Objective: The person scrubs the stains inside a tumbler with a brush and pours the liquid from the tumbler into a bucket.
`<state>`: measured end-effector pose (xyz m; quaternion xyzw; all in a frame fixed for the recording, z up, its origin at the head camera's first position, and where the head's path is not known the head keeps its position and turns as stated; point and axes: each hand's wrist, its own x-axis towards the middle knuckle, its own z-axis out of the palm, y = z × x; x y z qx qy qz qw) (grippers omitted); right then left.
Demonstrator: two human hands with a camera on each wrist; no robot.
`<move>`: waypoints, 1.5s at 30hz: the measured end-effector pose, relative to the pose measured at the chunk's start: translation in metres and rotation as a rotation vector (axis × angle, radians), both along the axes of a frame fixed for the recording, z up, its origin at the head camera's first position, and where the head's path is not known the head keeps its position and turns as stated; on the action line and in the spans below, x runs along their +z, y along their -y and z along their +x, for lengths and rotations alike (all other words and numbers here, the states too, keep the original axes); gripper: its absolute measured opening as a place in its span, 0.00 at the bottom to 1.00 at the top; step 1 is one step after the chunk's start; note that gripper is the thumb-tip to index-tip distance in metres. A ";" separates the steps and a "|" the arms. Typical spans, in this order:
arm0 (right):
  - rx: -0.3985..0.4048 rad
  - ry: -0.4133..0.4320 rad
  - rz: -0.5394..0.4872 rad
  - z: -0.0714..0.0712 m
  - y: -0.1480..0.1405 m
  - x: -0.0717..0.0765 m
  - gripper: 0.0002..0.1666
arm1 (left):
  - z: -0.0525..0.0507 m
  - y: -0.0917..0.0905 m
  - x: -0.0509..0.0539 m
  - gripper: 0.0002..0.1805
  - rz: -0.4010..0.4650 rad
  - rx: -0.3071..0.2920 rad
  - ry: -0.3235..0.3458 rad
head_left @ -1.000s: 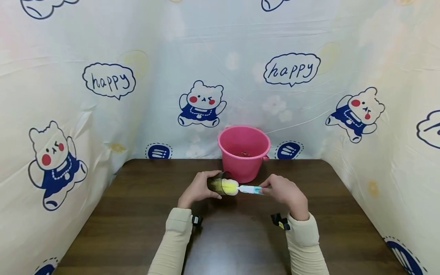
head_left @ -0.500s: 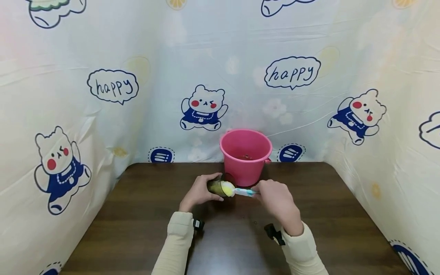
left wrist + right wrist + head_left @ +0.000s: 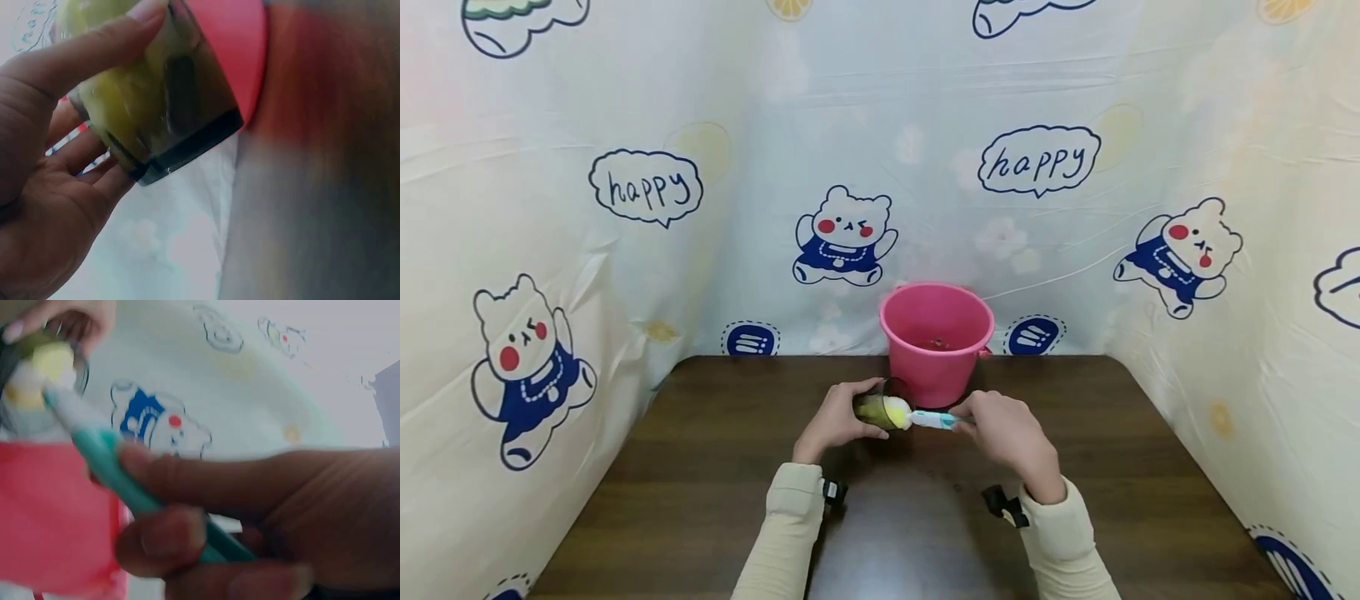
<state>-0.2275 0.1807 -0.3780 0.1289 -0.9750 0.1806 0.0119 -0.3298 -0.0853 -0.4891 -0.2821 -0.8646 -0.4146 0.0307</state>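
left fingers [image 3: 81,149] grip a cup [image 3: 187,112], right fingers [image 3: 165,540] the brush [image 3: 931,419] reaching into it.

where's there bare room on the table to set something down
Bare tabletop lies left of the left sleeve and right of the right sleeve, out to the edges. Crowded: rear middle, where left hand, cup, brush, right hand and pink bucket cluster.

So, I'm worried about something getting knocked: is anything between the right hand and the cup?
Only the brush: the right hand grips its handle, and its head sits in the mouth of the cup. Nothing else visible stands between them; the bucket is just behind, out of that gap.
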 end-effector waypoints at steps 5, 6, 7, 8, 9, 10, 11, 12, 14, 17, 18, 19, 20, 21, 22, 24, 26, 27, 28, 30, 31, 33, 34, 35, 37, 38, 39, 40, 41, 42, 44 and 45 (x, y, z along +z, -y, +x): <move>-0.099 0.017 0.000 -0.004 -0.013 0.001 0.08 | -0.001 -0.001 0.003 0.48 0.014 -0.009 0.014; -0.107 -0.014 0.013 -0.006 -0.013 0.000 0.09 | -0.001 -0.001 0.003 0.47 0.014 -0.010 0.019; -0.105 -0.049 0.028 -0.008 -0.013 -0.001 0.10 | -0.001 -0.001 0.003 0.47 0.012 -0.008 0.021; -0.091 -0.091 0.039 -0.009 -0.012 -0.003 0.12 | -0.001 -0.001 0.003 0.47 0.005 0.001 0.023; -0.071 -0.129 0.044 -0.011 -0.011 -0.005 0.12 | -0.002 0.000 0.002 0.48 0.000 0.010 0.026; -0.048 -0.155 0.050 -0.013 -0.009 -0.007 0.12 | -0.002 0.001 0.002 0.48 0.000 0.013 0.029; -0.019 -0.170 0.050 -0.014 -0.007 -0.009 0.11 | -0.002 0.003 0.002 0.48 -0.001 0.017 0.028; 0.010 -0.163 0.040 -0.014 -0.006 -0.010 0.10 | -0.002 0.006 0.002 0.48 -0.003 0.020 0.025; 0.078 -0.100 -0.002 -0.015 -0.006 -0.011 0.05 | -0.003 0.010 0.002 0.48 -0.006 0.025 0.020; 0.148 0.049 -0.087 -0.016 -0.011 -0.008 0.03 | -0.001 0.014 0.005 0.49 -0.010 0.022 0.018; 0.161 0.078 -0.108 -0.016 -0.014 -0.008 0.04 | -0.001 0.014 0.006 0.49 -0.011 0.018 0.020; 0.174 0.085 -0.119 -0.017 -0.017 -0.007 0.05 | 0.000 0.014 0.006 0.49 -0.011 0.015 0.024; 0.181 0.079 -0.126 -0.019 -0.020 -0.007 0.06 | 0.001 0.013 0.007 0.49 -0.012 0.010 0.030; 0.179 0.067 -0.129 -0.020 -0.023 -0.007 0.08 | 0.001 0.013 0.007 0.48 -0.017 0.005 0.036; 0.170 0.052 -0.129 -0.021 -0.026 -0.008 0.09 | 0.002 0.012 0.007 0.48 -0.023 -0.003 0.044; 0.142 0.036 -0.124 -0.024 -0.030 -0.010 0.11 | 0.003 0.012 0.007 0.47 -0.037 -0.024 0.059; 0.115 0.044 -0.118 -0.028 -0.032 -0.013 0.11 | 0.003 0.012 0.006 0.46 -0.056 -0.041 0.069; 0.099 0.059 -0.116 -0.029 -0.033 -0.015 0.11 | 0.004 0.012 0.005 0.46 -0.064 -0.048 0.069; 0.085 0.082 -0.117 -0.030 -0.033 -0.016 0.11 | 0.004 0.013 0.005 0.46 -0.071 -0.052 0.069; 0.083 0.136 -0.129 -0.031 -0.032 -0.019 0.11 | 0.004 0.014 0.003 0.46 -0.075 -0.046 0.066; 0.098 0.165 -0.141 -0.031 -0.032 -0.019 0.11 | 0.004 0.014 0.003 0.46 -0.079 -0.039 0.060; 0.144 0.227 -0.171 -0.032 -0.032 -0.019 0.12 | 0.004 0.015 0.002 0.47 -0.078 -0.035 0.054; 0.180 0.250 -0.191 -0.032 -0.033 -0.018 0.13 | 0.004 0.014 0.001 0.47 -0.078 -0.036 0.054; 0.213 0.265 -0.210 -0.032 -0.035 -0.018 0.13 | 0.004 0.014 0.001 0.47 -0.074 -0.040 0.051; 0.260 0.258 -0.241 -0.034 -0.039 -0.017 0.13 | 0.003 0.012 0.001 0.47 -0.069 -0.041 0.040; 0.265 0.245 -0.250 -0.035 -0.042 -0.017 0.12 | 0.002 0.011 0.001 0.47 -0.061 -0.041 0.040; 0.252 0.229 -0.255 -0.036 -0.044 -0.017 0.12 | 0.002 0.010 0.001 0.47 -0.057 -0.037 0.040; 0.228 0.202 -0.247 -0.037 -0.047 -0.017 0.12 | 0.001 0.008 0.002 0.47 -0.052 -0.036 0.037; 0.192 0.182 -0.235 -0.038 -0.048 -0.017 0.12 | 0.001 0.007 0.003 0.47 -0.046 -0.034 0.036; 0.158 0.166 -0.221 -0.038 -0.049 -0.018 0.11 | 0.000 0.005 0.004 0.47 -0.043 -0.031 0.036; 0.106 0.166 -0.188 -0.038 -0.048 -0.018 0.12 | 0.000 0.003 0.006 0.47 -0.032 -0.024 0.038; 0.099 0.178 -0.177 -0.037 -0.046 -0.017 0.12 | 0.001 0.002 0.006 0.47 -0.030 -0.024 0.032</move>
